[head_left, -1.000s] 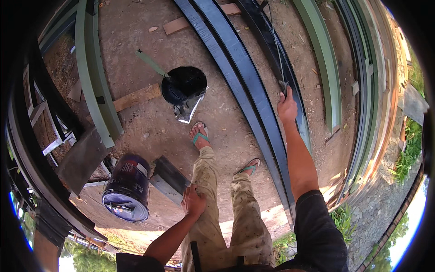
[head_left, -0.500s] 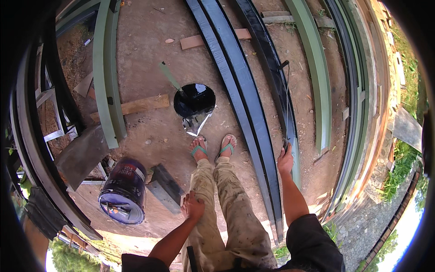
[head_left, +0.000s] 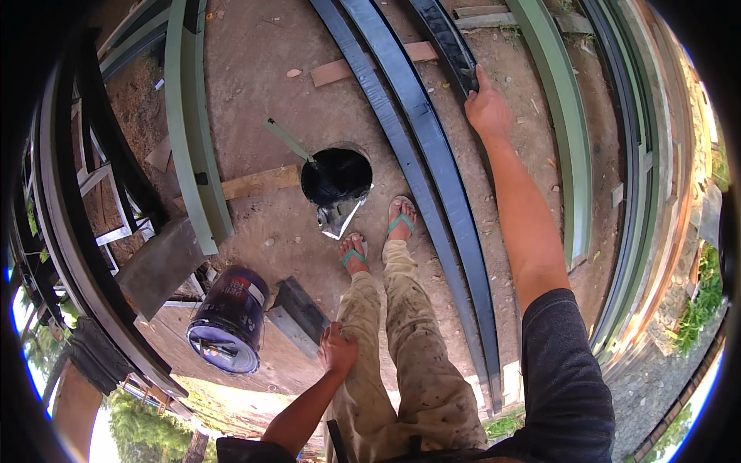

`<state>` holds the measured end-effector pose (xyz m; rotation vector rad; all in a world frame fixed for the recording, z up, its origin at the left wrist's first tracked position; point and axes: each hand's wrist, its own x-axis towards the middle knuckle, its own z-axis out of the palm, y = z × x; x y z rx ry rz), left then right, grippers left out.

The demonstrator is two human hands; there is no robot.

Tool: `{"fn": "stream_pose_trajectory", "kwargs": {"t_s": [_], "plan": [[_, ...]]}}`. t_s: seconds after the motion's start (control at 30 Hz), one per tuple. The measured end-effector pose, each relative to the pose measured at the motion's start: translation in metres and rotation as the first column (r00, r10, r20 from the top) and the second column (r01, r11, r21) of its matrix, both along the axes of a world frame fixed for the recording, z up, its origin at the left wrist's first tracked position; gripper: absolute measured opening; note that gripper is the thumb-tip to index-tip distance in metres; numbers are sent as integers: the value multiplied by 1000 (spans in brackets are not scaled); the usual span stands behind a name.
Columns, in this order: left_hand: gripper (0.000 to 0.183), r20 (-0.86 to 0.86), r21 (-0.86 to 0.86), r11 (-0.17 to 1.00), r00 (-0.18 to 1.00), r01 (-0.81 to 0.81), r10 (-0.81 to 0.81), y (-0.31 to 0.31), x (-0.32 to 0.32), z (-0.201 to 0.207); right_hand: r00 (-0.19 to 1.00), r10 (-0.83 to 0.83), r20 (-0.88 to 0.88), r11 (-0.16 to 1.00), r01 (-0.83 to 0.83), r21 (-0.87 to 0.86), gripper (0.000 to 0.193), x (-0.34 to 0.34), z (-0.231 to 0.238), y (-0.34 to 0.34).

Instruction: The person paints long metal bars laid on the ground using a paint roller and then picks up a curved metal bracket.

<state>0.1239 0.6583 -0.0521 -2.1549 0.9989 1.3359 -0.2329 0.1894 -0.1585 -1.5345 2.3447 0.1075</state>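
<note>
My right hand (head_left: 488, 109) reaches far forward with its fingers closed round the handle of a paint roller. The roller hardly shows against the dark, wet-looking steel channel (head_left: 441, 35) under the hand. Two long black-painted beams (head_left: 421, 104) run beside that channel, on its left. Curled up loosely, my left hand (head_left: 337, 349) rests by my left thigh with nothing visible in it. Between the beams and a green channel stands an open container of black paint (head_left: 336, 176). A flat green stick (head_left: 289, 140) leans out of it.
Green steel channels (head_left: 552, 116) lie on the right, with another green channel (head_left: 193, 131) at left. A dark paint bucket (head_left: 229, 316) and a short grey block (head_left: 299, 315) lie near my left side. Wooden planks (head_left: 258, 183) rest on the dirt ground.
My right hand has moved far forward along the dark channel with the roller, from near its close end. My right foot has stepped forward. My left hand stays by my thigh.
</note>
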Motion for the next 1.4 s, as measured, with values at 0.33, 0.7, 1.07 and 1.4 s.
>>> {"fn": "stream_pose_trajectory", "kwargs": {"t_s": [0.33,0.7,1.07,1.4], "plan": [[41,97,12,988,983,155,-155,-57,-30,10,997,-67,41,991,62,116,66,-51,21,72],[36,135,8,968,959,249,-248,-77,-41,17,985,-174,-20,960,174,220,73,-136,138,405],[37,65,-35,958,958,284,-281,-95,-44,19,979,-170,110,951,134,279,67,-174,185,471],[34,94,8,958,954,287,-286,-90,-36,17,991,-71,114,993,59,106,60,-110,85,294]]}}
